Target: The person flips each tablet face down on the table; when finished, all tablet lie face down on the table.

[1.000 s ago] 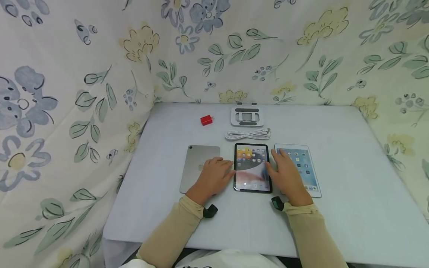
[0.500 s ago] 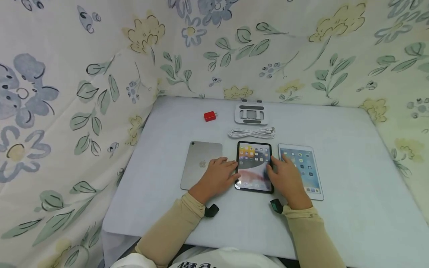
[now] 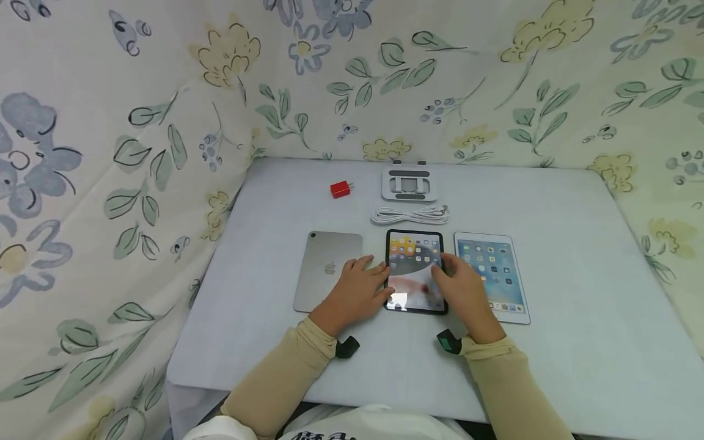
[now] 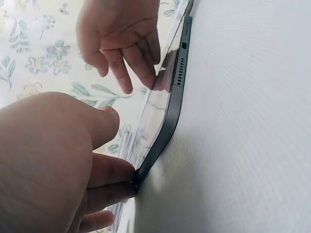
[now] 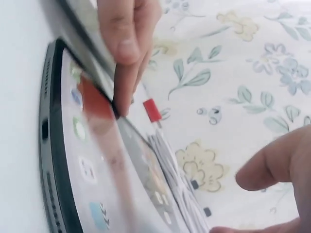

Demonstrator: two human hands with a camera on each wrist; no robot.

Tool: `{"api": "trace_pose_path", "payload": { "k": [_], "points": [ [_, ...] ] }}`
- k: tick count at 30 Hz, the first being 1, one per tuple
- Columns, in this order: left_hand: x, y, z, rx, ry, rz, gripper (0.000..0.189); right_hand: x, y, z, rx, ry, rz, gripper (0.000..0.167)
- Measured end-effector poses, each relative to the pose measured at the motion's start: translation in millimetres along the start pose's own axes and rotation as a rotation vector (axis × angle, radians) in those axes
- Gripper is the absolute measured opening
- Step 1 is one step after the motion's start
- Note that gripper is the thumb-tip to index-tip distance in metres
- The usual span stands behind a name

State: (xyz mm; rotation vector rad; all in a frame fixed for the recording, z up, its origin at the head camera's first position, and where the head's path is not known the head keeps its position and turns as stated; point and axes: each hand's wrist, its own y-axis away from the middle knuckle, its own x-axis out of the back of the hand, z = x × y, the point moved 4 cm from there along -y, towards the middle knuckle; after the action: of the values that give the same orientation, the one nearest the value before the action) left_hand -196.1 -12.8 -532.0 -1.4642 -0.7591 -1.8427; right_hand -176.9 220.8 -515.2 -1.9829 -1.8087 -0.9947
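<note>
A dark-edged tablet (image 3: 415, 272) lies screen up and lit on the table, in the middle of a row of three. My left hand (image 3: 354, 290) has its fingertips at the tablet's left edge, fingers loosely extended, with the thumb raised in the left wrist view. On the other side, my right hand (image 3: 464, 293) reaches the right edge; its thumb hovers over the screen and its fingers are relaxed. A silver tablet (image 3: 313, 269) lies back up, partly under my left hand in the head view. The white tablet (image 3: 508, 278), also lit, is partly covered by my right hand.
Behind the tablets lie a bundled white cable (image 3: 409, 215), a silver folding stand (image 3: 409, 184) and a red plug adapter (image 3: 340, 189). The white-covered table (image 3: 583, 269) backs onto a floral curtain (image 3: 462, 73).
My right hand has shifted left from the white tablet toward the middle one, uncovering more of the white screen. The left hand stays at the left edge. The head view has tilted slightly.
</note>
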Motion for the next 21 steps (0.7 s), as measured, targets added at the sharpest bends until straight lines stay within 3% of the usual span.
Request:
{"api": "trace_pose_path", "payload": {
  "k": [3, 5, 8, 10, 13, 16, 19, 21],
  "points": [
    [-0.1, 0.2, 0.0, 0.007, 0.001, 0.004, 0.061, 3.6, 3.3, -1.5, -0.003, -0.126, 0.040, 0.060],
    [-0.7, -0.2, 0.7, 0.010, 0.007, 0.007, 0.061, 6.5, 7.7, -2.3, 0.038, -0.255, 0.079, 0.054],
    [-2.2, -1.9, 2.5, 0.013, 0.052, 0.018, 0.061, 9.4, 16.0, -4.0, 0.145, -0.481, 0.119, 0.046],
    [-2.0, -2.9, 4.0, 0.017, 0.115, 0.035, 0.061, 9.2, 21.9, -7.2, 0.252, -0.626, 0.099, 0.045],
    [0.6, -3.6, 4.5, 0.039, 0.279, 0.073, 0.060, 4.6, 28.4, -14.9, 0.440, -0.781, 0.013, 0.047],
    [6.2, -1.6, 4.2, 0.066, 0.523, 0.100, 0.058, -5.0, 32.1, -23.1, 0.649, -0.897, -0.117, 0.049],
    [11.2, 3.4, 0.8, 0.129, 0.750, 0.116, 0.059, -19.3, 32.9, -29.0, 0.801, -0.963, -0.269, 0.053],
    [16.1, 7.8, -3.8, 0.185, 0.860, 0.145, 0.061, -30.2, 32.6, -32.2, 0.850, -0.932, -0.364, 0.054]
  ]
}}
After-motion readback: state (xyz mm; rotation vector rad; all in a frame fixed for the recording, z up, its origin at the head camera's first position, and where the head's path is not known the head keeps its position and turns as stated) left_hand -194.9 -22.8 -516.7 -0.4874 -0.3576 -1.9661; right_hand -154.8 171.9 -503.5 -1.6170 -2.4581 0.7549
